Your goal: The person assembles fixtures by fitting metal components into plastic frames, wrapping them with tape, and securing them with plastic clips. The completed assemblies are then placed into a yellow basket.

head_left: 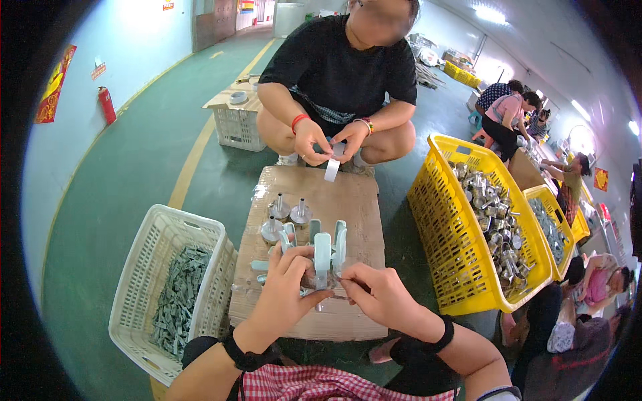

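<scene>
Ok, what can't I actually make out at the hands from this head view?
- The small metal part pinched between left hand and right hand: fingers cover most of it.
- The grip itself: contact points hidden behind the pale blue strip.
- The grey pieces in the white basket: too small to tell their shape.
- Lower forearms: cut off by the bottom edge.

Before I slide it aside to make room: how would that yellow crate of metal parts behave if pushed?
The yellow crate is piled high with metal parts, so it is probably heavy and would drag rather than glide on the green floor. Its lattice walls look like thin plastic and may flex. Wide and low, it seems unlikely to tip.
</scene>
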`<state>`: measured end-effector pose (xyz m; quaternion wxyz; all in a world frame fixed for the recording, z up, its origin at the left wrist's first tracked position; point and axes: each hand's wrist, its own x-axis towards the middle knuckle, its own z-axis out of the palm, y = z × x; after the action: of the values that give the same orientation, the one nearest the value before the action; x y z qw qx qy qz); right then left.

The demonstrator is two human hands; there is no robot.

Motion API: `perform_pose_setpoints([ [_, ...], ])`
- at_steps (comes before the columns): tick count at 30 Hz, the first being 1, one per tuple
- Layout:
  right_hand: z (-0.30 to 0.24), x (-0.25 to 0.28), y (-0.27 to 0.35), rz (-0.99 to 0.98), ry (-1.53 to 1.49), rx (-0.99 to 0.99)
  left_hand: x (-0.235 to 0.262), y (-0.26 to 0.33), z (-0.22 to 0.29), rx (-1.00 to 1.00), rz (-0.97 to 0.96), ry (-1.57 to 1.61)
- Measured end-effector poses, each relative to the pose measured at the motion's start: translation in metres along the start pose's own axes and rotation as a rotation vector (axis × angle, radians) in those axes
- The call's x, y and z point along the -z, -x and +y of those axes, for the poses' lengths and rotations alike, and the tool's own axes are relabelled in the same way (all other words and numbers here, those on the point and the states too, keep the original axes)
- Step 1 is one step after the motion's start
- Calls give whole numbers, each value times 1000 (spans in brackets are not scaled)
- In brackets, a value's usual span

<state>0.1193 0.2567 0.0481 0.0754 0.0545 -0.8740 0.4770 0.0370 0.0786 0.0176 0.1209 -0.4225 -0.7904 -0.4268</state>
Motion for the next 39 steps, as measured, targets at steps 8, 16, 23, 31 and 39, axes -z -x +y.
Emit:
perform_pose_setpoints([
  [8,2,-10,-3,41,-50,-81,-7,4,13,38,-19,-31],
  [16,40,-17,16,-710,222,-118,23,-22,-21,384,281,62],
  [23,104,-21,-5,-171,374,-132,15,-2,-36,417,90,231],
  [31,14,-14,5,68,55,195,11,-5,-12,207,95,-37],
  [39,7,-15,3,24,37,84,6,1,0,110,29,-68],
])
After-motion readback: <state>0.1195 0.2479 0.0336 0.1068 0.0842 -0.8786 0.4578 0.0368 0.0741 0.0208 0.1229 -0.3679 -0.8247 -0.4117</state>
